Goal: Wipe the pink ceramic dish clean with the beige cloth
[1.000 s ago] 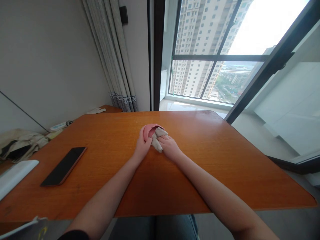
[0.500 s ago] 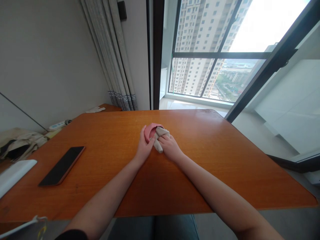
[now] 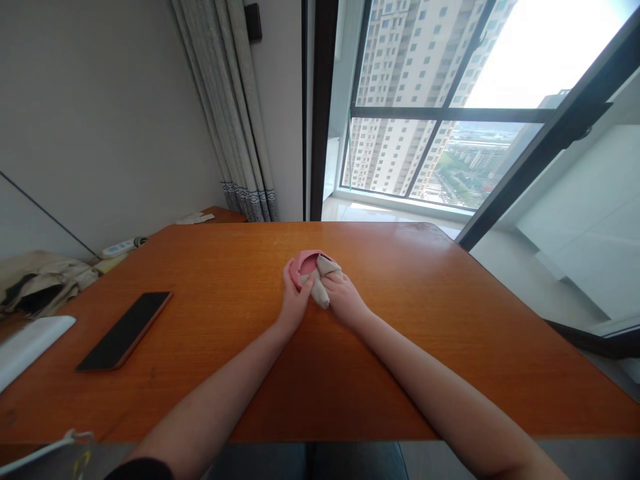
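Over the middle of the table, my left hand point(image 3: 295, 297) grips the left side of a pink hollow item point(image 3: 299, 263), thumb on the near side and fingers around the outside. It has a curved rim and an opening, but its exact kind does not show. A light grey cloth point(image 3: 321, 294) is bunched against its right side and opening, with one end hanging toward me. My right hand point(image 3: 345, 297) is closed on this cloth, fingers pressing it at the pink item. Part of the cloth is hidden behind the right fingers.
The brown wooden table point(image 3: 225, 267) bears a dark phone point(image 3: 125, 331) at left. Beyond it lies a white object point(image 3: 35, 347) at the left edge. Crumpled fabric point(image 3: 45, 280) and a power strip point(image 3: 119, 249) sit past the table's left side. A window point(image 3: 430, 120) is ahead.
The view has shifted slightly. Both hands keep hold of the pink item and the cloth; the pink item's opening is turned a little more into view.
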A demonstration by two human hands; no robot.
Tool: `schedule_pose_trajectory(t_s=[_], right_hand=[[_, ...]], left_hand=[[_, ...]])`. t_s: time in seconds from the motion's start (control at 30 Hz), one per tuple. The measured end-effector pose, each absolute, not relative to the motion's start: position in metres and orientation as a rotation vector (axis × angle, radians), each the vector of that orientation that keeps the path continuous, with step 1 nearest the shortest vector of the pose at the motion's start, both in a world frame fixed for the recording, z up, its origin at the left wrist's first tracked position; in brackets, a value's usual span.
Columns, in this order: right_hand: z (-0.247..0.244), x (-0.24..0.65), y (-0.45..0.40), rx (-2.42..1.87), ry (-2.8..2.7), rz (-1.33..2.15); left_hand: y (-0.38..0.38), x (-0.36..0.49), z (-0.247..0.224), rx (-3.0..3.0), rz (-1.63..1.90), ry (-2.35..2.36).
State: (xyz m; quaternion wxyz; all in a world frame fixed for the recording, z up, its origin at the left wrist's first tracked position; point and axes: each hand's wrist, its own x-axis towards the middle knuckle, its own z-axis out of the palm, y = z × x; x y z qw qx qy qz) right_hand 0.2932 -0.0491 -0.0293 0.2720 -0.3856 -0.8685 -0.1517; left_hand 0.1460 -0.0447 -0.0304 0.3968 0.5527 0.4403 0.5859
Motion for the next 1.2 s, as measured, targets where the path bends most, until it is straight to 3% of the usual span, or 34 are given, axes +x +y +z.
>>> schedule_pose_trajectory(t_s=[0.27,0.43,0.63,0.8,0.93,1.2], right_hand=[[-0.015,0.298,-0.049,-1.033,-2.391,-0.390],[-0.016,0.297,-0.050,-1.121,-2.362,-0.421],[-0.020,0.292,-0.052,-1.100,-2.347,-0.383],[-0.013,0.300,-0.049,-0.954,-2.449,-0.391],[-0.011,0.295,-0.053,-0.966,-2.421,-0.463],[-0.019,0.288,-0.058,-1.077,-2.201,-0.472]], left_hand=[[-0.018,0.124,-0.030,1.557,1.374,1.029],[-0.024,0.132,-0.037,1.326,1.317,0.937],[-0.033,0.139,-0.038,1.418,1.466,1.028],[-0.018,0.115,-0.025,1.606,1.313,0.975],[-0.018,0.110,-0.022,1.350,1.209,0.953],[-0.039,0.147,-0.037,1.327,1.402,0.912]])
